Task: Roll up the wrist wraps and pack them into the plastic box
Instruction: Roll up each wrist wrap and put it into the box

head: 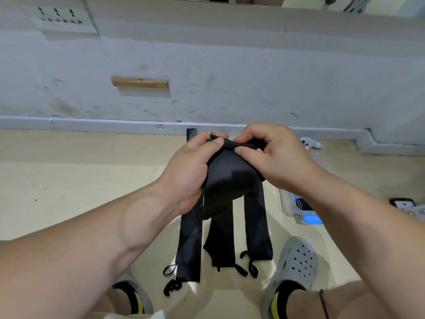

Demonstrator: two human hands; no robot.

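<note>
**Status.** L hand (190, 162) and R hand (276, 157) are together at frame centre. Both pinch the top edge of one black wrist wrap (230, 178), thumbs on the near side, fingers curled behind. The wrap hangs below the pinch. Its tail appears to reach the floor at lower centre, but the join is hidden by the fold. Left floor wrap (189, 240) and right floor wrap (257, 226) lie flat either side of it. The plastic box (285, 203) sits at centre right, partly hidden by the R forearm.

**Step (est.).** Start of roll; nothing seen packed yet.

**Failure modes.**
1. Loose first turn: the roll goes slack and may not fit the box. Cause: uneven thumb pressure.
2. Skewed edge: the roll telescopes. Cause: one hand leading the other.
3. Snag: the tail drags over the cord loops (172, 287) of adjacent wraps. Cause: wraps lie close together.
4. Blind reach to the box: drop or knock. Cause: the forearm blocks the view.
</note>
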